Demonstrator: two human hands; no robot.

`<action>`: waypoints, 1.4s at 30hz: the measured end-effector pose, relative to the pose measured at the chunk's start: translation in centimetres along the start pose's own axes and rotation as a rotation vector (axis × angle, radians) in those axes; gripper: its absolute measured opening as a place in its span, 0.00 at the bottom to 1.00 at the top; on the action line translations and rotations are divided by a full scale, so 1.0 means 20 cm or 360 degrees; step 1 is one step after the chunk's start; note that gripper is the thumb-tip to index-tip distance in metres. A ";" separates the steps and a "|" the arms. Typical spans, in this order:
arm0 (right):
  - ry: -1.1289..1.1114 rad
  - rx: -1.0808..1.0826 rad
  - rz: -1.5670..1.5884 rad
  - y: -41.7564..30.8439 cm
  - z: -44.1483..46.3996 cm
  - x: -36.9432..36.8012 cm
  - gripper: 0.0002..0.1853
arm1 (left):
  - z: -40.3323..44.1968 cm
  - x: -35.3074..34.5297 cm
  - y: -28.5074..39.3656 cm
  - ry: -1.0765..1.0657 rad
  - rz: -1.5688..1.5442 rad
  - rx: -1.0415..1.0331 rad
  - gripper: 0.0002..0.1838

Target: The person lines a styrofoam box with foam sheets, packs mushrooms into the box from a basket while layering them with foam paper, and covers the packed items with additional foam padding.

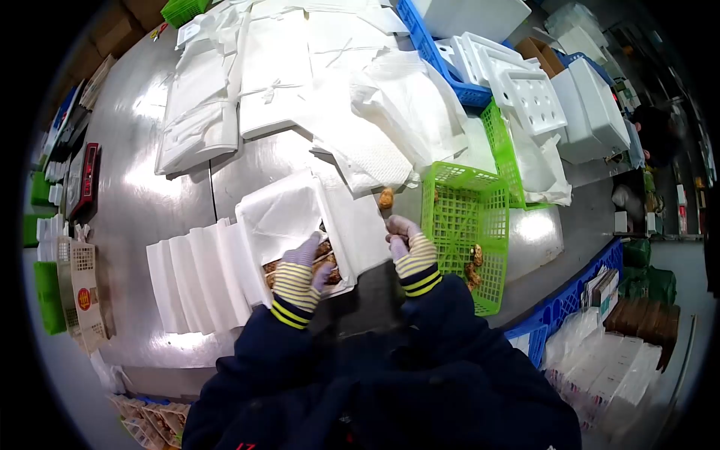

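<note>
The metal desk (pixel 139 161) is crowded at its far side with white paper (pixel 276 64). A green basket (pixel 457 214) stands right, brown lumps (pixel 478 255) near its front. Left of it, a white box (pixel 340 244) — paper flap (pixel 277 206) hiding its far part. Over the lumps inside lies the left hand (pixel 299 264), grip apart; the right hand (pixel 405 231) is curled — holding anything, I can't tell. One loose lump (pixel 385 198) lies just beyond.
</note>
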State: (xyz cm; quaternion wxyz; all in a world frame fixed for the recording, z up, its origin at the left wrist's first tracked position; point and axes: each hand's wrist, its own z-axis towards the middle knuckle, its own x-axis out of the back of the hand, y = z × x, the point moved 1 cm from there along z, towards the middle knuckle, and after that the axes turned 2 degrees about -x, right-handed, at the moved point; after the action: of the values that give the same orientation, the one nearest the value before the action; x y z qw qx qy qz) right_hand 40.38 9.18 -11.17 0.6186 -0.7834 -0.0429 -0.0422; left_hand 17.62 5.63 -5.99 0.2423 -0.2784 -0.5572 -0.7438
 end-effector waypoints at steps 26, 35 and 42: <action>-0.0762 0.1240 -0.1835 -0.31 0.22 -0.54 0.17 | 0.11 0.06 -0.33 -0.0251 -0.0170 0.0364 0.19; 0.0271 0.0800 -0.1032 -0.27 0.26 0.32 0.12 | 0.16 0.01 -0.31 -0.0485 0.0202 0.0133 0.19; 0.0354 -0.0681 -0.1584 0.14 0.52 0.57 0.30 | 0.14 -0.03 -0.36 -0.0467 0.0331 -0.0092 0.24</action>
State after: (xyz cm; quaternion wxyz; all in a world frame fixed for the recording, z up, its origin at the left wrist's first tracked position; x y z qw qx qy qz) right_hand 52.13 18.84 -15.00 0.3519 -0.7676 -0.3328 -0.4197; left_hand 13.70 10.20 -10.75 0.2258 -0.4469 -0.5332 -0.6819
